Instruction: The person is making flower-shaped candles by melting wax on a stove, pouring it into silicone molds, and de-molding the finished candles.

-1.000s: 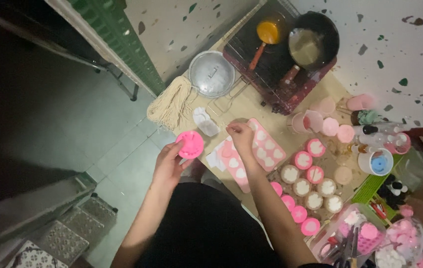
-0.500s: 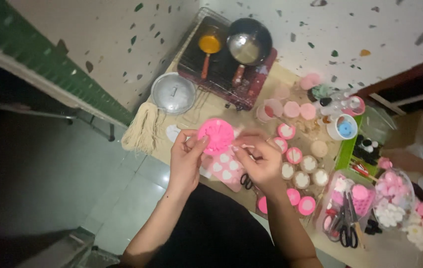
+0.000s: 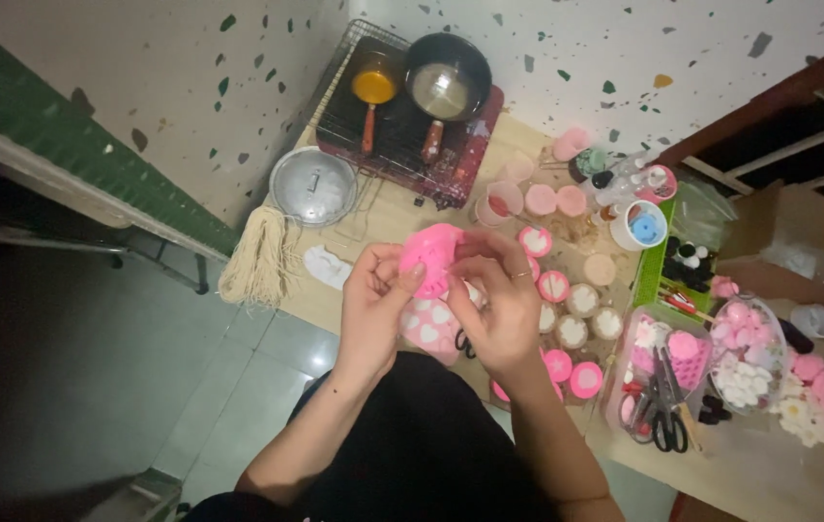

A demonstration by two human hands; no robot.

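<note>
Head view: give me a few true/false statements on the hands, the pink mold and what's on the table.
1. Both hands grip the round pink mold. True: the left hand and right hand hold it between them above the table.
2. The silver pot lid covers the dark pan. False: the lid lies on the table beside the wire rack, and the dark pan is uncovered.
3. The small orange saucepan sits on the rack next to the dark pan. True.
4. The scissors are in the right hand. False: they lie in a clear container at the right side of the table.
5. A pink heart-cavity mold lies below the hands. True.
</note>
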